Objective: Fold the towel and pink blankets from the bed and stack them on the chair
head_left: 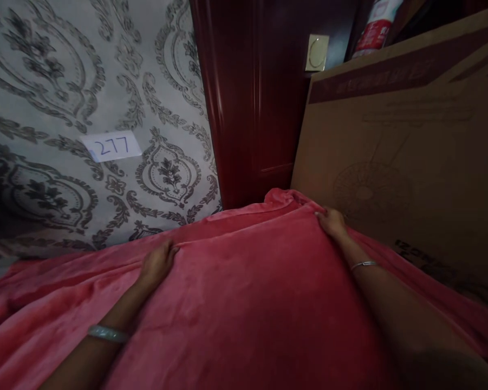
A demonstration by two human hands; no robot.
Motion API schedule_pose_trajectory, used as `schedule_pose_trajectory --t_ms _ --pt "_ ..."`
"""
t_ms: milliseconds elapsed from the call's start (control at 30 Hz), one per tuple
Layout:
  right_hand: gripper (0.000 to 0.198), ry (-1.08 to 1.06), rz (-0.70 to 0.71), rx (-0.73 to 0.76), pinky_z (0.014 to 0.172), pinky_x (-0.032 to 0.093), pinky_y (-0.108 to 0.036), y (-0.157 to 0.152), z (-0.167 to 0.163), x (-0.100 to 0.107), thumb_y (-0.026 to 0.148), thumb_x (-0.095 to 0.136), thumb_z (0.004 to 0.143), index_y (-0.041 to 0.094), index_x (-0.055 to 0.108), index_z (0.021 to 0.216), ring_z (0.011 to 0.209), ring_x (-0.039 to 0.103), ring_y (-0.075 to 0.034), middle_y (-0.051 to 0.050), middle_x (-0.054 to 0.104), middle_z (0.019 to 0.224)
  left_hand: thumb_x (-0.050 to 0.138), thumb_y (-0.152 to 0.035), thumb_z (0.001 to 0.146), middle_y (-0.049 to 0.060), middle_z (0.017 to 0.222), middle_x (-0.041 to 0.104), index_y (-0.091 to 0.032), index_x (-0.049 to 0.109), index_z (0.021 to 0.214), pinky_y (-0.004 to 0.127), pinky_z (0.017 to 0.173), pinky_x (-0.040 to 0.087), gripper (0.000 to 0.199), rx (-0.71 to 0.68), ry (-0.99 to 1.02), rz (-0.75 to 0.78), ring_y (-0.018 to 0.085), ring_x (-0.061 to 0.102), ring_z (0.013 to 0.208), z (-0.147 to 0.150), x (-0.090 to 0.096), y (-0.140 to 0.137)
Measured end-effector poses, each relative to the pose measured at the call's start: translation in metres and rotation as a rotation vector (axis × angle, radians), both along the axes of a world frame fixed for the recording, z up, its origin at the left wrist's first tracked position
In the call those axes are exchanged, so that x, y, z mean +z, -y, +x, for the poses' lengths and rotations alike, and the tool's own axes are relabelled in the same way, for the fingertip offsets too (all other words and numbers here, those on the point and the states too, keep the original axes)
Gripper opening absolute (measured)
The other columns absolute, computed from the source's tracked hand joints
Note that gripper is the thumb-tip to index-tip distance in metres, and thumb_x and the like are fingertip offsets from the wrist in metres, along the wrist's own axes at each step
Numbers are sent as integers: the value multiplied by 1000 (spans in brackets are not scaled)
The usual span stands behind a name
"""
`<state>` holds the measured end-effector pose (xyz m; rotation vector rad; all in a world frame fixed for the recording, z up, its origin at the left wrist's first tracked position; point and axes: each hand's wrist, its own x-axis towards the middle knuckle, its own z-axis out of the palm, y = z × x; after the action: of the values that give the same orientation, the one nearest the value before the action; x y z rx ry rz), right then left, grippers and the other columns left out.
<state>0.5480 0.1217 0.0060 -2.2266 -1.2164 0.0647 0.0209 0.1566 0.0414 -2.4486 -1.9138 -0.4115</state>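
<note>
A plush red-pink blanket (252,292) spreads across the lower part of the head view, its far edge pulled into a nearly straight line between my hands. My left hand (159,262) is closed on that edge at the left of centre. Farther off to the right, my right hand (332,222) pinches the corner side of the same edge. Behind the edge, more red-pink fabric lies in loose folds, with a bunched lump just left of my right hand. What lies beneath the blanket is hidden.
Patterned grey wallpaper (170,168) with a paper label (116,146) reading 277 rises at the left. A dark red wooden panel (252,108) stands behind. At the right leans a large cardboard box (442,173); a red-and-white container (376,32) shows above it.
</note>
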Motion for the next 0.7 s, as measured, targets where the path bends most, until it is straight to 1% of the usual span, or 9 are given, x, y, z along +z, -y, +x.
schedule_pose_trajectory --t_ms 67,167,233,367,433,533,600,700 --pt "42 36 -50 -28 87 50 -32 5 -3 -3 29 51 94 8 64 128 109 67 -29 -21 71 115 34 -35 97 11 101 72 -22 56 96 33 78 44 27 42 -55 -12 26 67 97 6 -1 -1" --pt "40 69 -128 -28 87 50 -33 9 -12 -8 30 51 95 9 66 126 109 67 -30 -22 71 116 33 -33 99 12 109 73 -21 59 99 34 78 44 29 108 -129 -112 28 68 102 14 -4 -1" --pt "41 85 -161 -35 86 50 -33 10 -16 -9 33 48 97 9 65 126 109 68 -30 -22 70 118 32 -34 99 13 110 73 -20 60 102 34 78 44 31 133 -144 -135 28 68 102 16 -6 -1" --pt "48 110 -199 -46 85 49 -32 10 -19 -6 41 38 102 10 63 128 110 68 -28 -21 70 120 34 -36 99 12 108 73 -20 61 100 34 78 45 32 120 -144 -67 28 68 102 11 -8 0" --pt "49 125 -219 -50 85 49 -33 10 -19 -5 40 34 103 10 64 127 109 68 -29 -22 69 120 35 -34 98 13 108 71 -18 63 96 36 82 46 32 91 -179 -13 29 66 102 7 -9 -2" --pt "47 153 -246 -61 85 49 -36 10 -19 -5 35 33 103 8 63 127 108 68 -31 -24 69 119 36 -33 97 18 106 69 -16 65 90 40 88 45 34 50 -252 43 32 63 104 3 -10 -5" --pt "47 184 -254 -57 83 49 -36 10 -18 -7 35 33 103 8 63 127 105 68 -31 -24 70 117 37 -33 96 19 104 69 -16 66 90 42 88 45 34 53 -250 32 33 62 104 1 -11 -7" --pt "49 221 -288 -47 80 47 -35 11 -16 -9 37 31 103 7 64 125 102 69 -30 -24 70 114 37 -33 96 18 99 70 -17 64 89 42 86 44 31 64 -159 -29 31 64 98 -5 -13 -9"
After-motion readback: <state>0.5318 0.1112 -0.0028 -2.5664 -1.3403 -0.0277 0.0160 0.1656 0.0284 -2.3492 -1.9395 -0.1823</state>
